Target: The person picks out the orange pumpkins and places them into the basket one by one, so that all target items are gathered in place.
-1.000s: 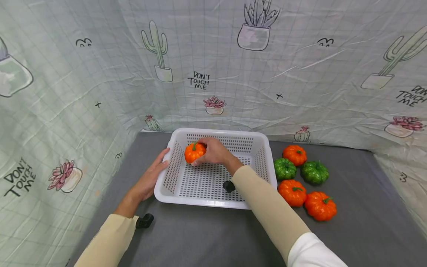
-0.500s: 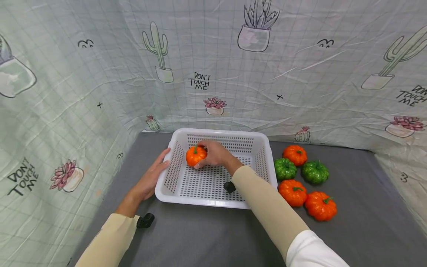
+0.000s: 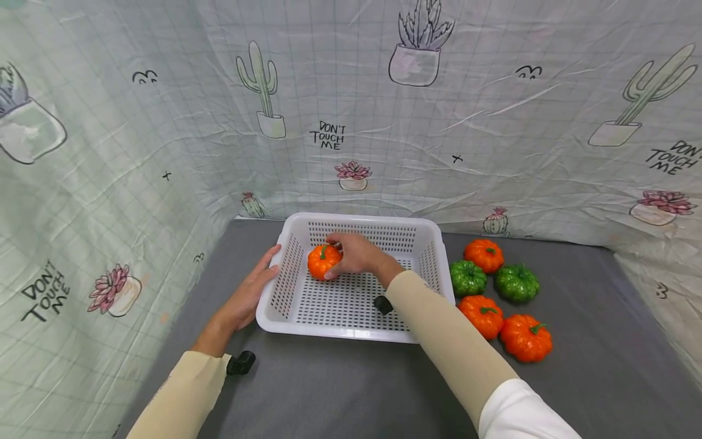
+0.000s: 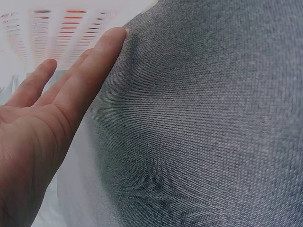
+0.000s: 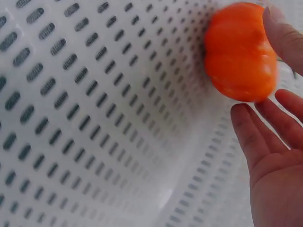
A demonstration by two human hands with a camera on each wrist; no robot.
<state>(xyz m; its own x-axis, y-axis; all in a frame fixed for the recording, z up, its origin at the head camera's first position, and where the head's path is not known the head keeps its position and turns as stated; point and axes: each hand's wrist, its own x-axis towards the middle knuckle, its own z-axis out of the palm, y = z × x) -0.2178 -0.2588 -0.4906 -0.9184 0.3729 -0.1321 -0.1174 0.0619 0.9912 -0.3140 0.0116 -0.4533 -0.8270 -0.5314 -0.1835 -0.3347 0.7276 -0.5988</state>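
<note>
In the head view, a small orange pumpkin (image 3: 323,263) with a green stem is inside a white perforated plastic basket (image 3: 351,333), towards its left wall. My right hand (image 3: 358,255) reaches into the basket and holds the pumpkin from its right side. The right wrist view shows the thumb (image 5: 284,38) on one side of the pumpkin and the fingertips at the other. At the basket's left outer side, my left hand (image 3: 249,297) touches the wall with extended fingers. In the left wrist view those fingers (image 4: 94,71) lie straight along the slotted wall.
Right of the basket stand three orange pumpkins (image 3: 527,339) and two green pumpkins (image 3: 517,283), the nearest ones close to its wall. A grey cloth (image 3: 329,390) covers the table. Behind and to the left hangs a cactus-print curtain (image 3: 493,122).
My right hand and the orange pumpkin have shifted slightly towards me and to the right inside the basket. The left hand stays at the basket's side.
</note>
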